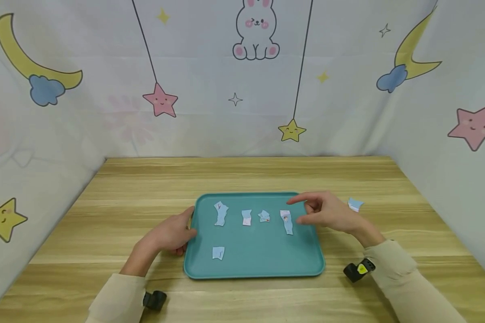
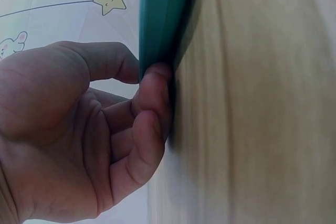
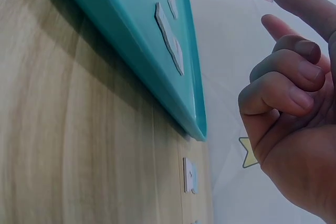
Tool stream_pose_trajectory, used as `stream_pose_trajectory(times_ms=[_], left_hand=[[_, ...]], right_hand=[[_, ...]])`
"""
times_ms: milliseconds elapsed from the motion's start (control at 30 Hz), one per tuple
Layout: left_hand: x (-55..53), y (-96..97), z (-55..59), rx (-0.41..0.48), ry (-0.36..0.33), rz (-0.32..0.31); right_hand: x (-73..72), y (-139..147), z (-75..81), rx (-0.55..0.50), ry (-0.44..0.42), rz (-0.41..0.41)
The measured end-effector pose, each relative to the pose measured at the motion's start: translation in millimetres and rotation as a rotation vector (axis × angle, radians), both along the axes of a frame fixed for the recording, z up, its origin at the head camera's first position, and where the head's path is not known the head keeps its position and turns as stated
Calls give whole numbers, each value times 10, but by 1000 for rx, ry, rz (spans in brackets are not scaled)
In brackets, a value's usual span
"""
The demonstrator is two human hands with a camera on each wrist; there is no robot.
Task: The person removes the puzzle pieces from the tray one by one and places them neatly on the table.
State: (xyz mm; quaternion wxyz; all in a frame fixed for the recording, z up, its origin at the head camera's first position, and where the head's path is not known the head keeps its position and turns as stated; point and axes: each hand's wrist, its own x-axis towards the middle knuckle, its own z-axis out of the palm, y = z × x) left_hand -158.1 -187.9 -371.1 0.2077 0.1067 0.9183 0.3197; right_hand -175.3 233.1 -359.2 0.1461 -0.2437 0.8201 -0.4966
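Observation:
A teal tray [image 1: 262, 264] lies on the wooden table, its left rim pinched between thumb and fingers of my left hand [image 1: 170, 232]. In the left wrist view, the fingers curl under the tray's edge. My right hand [image 1: 327, 211] hovers at the tray's right side, thumb and index finger spread apart with nothing between them, other fingers curled. Nearest to it is a long pale-blue irregular card piece [image 1: 286, 222]. Along the same row lie a small jagged piece [image 1: 264, 216], a blue-and-pink piece [image 1: 246, 217] and a tall piece [image 1: 221, 213]. A squarish piece [image 1: 218, 253] sits lower left.
On the table [image 1: 388, 188], right of the tray, lies a blue-and-white card piece [image 1: 355, 204]. The right wrist view shows a card piece [image 3: 189, 175] on the table beyond the tray's corner. A patterned cloth [image 1: 202, 130] hangs behind the table and along both sides.

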Motion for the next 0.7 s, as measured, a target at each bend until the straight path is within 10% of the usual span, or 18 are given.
stream_pose_trajectory(times_ms=[700], left_hand=[[2, 5, -6, -9, 9, -1]], right_hand=[[27, -213, -73, 21, 26, 42]])
